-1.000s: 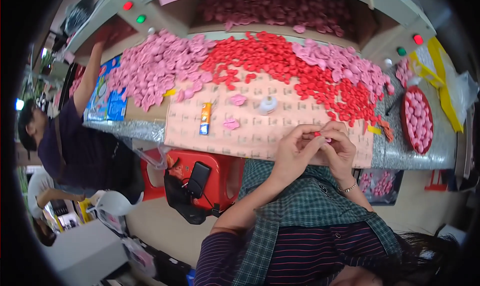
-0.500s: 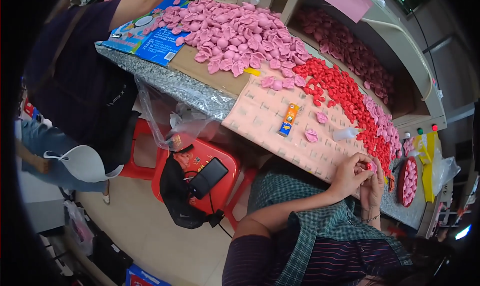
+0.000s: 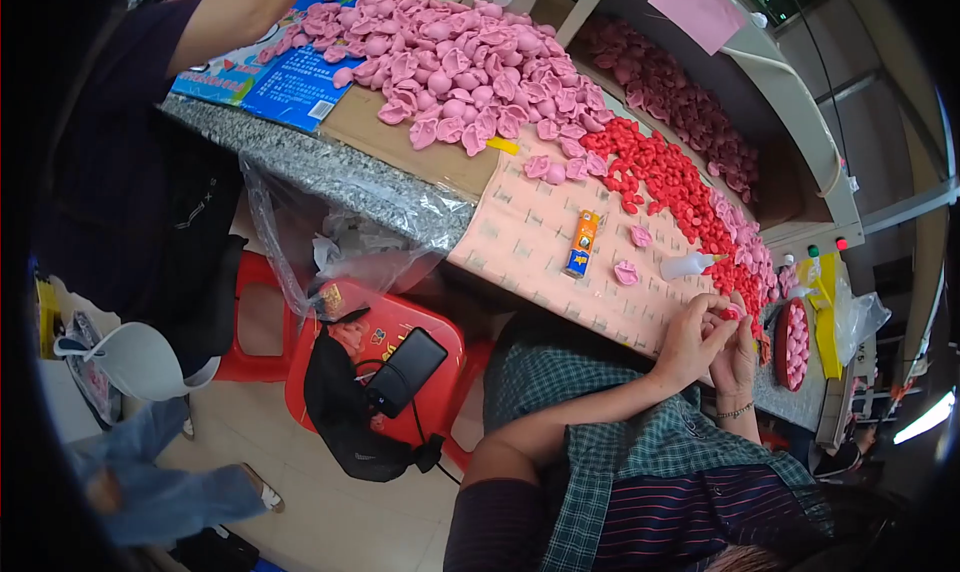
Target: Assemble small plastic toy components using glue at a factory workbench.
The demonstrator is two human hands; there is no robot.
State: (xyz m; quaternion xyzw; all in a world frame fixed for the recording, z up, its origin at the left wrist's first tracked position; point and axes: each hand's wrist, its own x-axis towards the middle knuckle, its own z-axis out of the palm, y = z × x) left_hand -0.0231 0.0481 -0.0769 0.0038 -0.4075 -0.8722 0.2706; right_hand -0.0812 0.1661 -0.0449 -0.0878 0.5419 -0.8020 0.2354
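Observation:
My left hand (image 3: 687, 344) and my right hand (image 3: 735, 357) meet at the right front edge of the table, fingers closed. Between the fingertips of the left is a small red piece (image 3: 733, 313). It sits against a pink petal-shaped piece that my right hand grips, mostly hidden by fingers. A bracelet circles the right wrist. Just beyond the hands lie a white squeeze bottle (image 3: 690, 265) and a heap of small red pieces (image 3: 668, 177). Two loose pink petal-shaped pieces, one (image 3: 626, 272) nearer and one (image 3: 640, 236) farther, rest on the patterned cloth (image 3: 540, 242).
An orange and blue tube-like box (image 3: 581, 242) lies on the cloth. A large heap of pink pieces (image 3: 450, 67) covers the far table. Rightward stands a red basket (image 3: 793, 344) of pink pieces. A co-worker's arm (image 3: 245, 17) reaches in at far left; a red stool (image 3: 340, 372) holds a phone.
The red piece has come up against the pink piece as my hands shift slightly. The whole view has moved a little; a person at lower left has stepped to another spot.

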